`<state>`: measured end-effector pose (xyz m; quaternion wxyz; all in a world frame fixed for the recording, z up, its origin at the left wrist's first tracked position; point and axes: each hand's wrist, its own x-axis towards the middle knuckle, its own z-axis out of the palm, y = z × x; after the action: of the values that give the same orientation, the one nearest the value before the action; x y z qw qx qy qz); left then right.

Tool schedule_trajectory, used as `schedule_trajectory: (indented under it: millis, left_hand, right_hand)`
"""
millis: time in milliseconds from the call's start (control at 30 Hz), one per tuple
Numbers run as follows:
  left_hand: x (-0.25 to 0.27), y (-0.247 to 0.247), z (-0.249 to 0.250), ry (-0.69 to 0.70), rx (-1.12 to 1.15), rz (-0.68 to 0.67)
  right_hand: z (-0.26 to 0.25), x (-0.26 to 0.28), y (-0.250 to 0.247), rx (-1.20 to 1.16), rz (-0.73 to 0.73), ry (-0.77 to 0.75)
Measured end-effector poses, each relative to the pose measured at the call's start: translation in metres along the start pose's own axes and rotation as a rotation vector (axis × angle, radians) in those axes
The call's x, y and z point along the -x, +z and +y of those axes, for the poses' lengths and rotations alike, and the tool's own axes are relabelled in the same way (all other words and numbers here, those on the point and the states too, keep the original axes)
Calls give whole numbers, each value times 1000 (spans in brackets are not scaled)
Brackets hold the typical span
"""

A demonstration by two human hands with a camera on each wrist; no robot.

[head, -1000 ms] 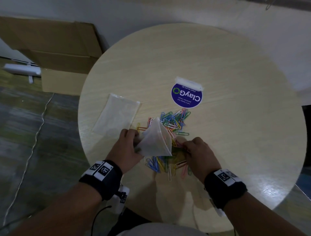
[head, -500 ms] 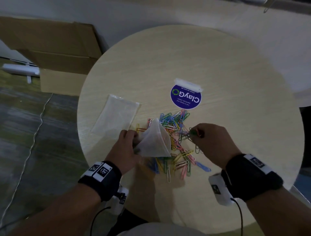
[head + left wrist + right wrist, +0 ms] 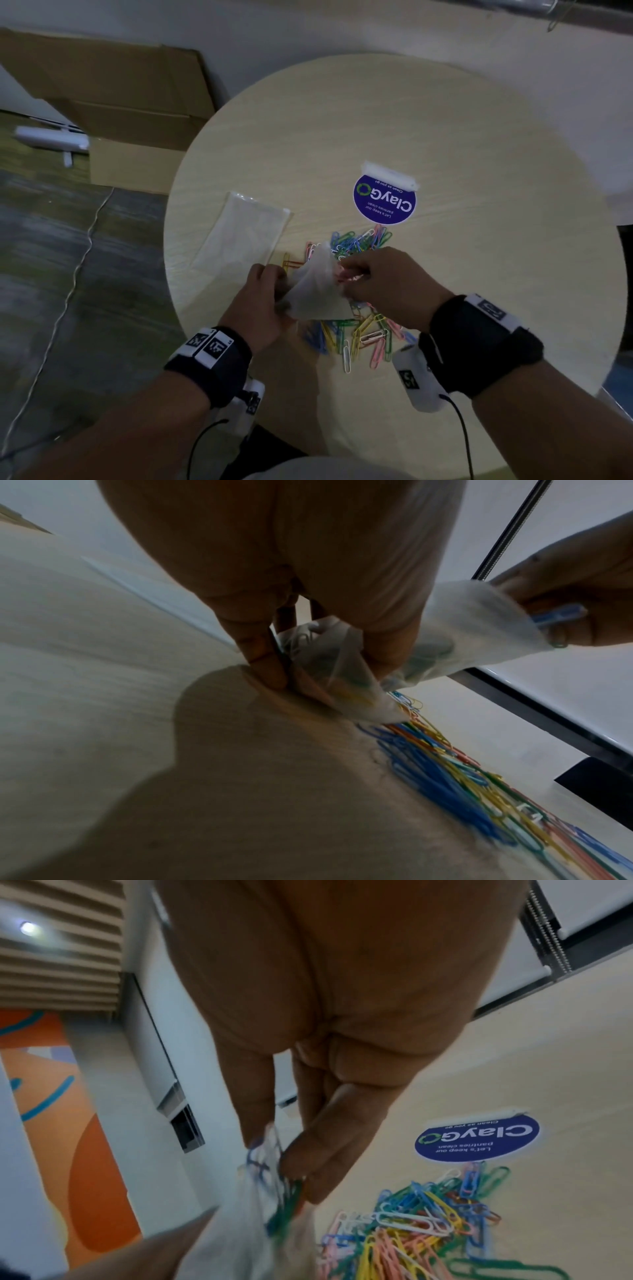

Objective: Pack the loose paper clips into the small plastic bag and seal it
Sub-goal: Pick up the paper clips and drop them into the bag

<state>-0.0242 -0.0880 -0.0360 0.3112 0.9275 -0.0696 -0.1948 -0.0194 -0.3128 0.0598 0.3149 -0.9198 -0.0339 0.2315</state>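
Plastic bag (image 3: 317,291) pinched (left hand (image 3: 255,305)), right hand (image 3: 383,279) feeding clips (image 3: 270,1167)

Dim indoor light throughout. The head view is dark and softly blurred, with pale glare on the round table (image 3: 479,308) at right. Wrist views are brighter but smeared; a broad shadow darkens the tabletop in the left wrist view, and edges bend outward.

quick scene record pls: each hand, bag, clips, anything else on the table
left hand: grips small plastic bag, holding it up off the table
right hand: pinches a few paper clips at the bag's mouth
loose clips: coloured pile on round table, under and beyond the bag
bag seal: not yet closed
spare bags: flat, left of pile
sticker: blue, beyond pile
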Motion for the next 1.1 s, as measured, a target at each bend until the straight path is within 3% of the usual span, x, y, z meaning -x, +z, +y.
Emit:
schedule_trajectory:
  millis: [233, 300, 400, 467, 533, 600, 733, 833, 967, 1100]
  left_hand:
    - [-2, 0, -2, -19, 17, -9]
    - [-2, 0, -3, -12, 9, -18]
    - [-2, 0, -4, -4, 19, -17]
    - [-2, -1, -4, -14, 26, -11]
    - [-1, -1, -5, -18, 45, -9]
    - [0, -2, -8, -9, 65, -3]
    - [4, -2, -10, -7, 97, 14]
    - [5, -3, -8, -9, 105, 21]
    - [7, -3, -7, -14, 93, 26]
    - [6, -2, -8, -24, 88, 20]
  right_hand:
    - [10, 12, -13, -721, 106, 158]
    - [23, 16, -12, -804, 166, 185]
    - [63, 27, 6, -478, 218, 256]
    - [90, 41, 27, -102, 147, 335]
    - [106, 57, 52, 117, 27, 376]
    - [110, 62, 71, 149, 21, 360]
    - [98, 39, 74, 123, 148, 308]
    - [87, 17, 58, 97, 162, 265]
    - [85, -20, 21, 190, 341, 73]
    - [92, -66, 14, 404, 116, -16]
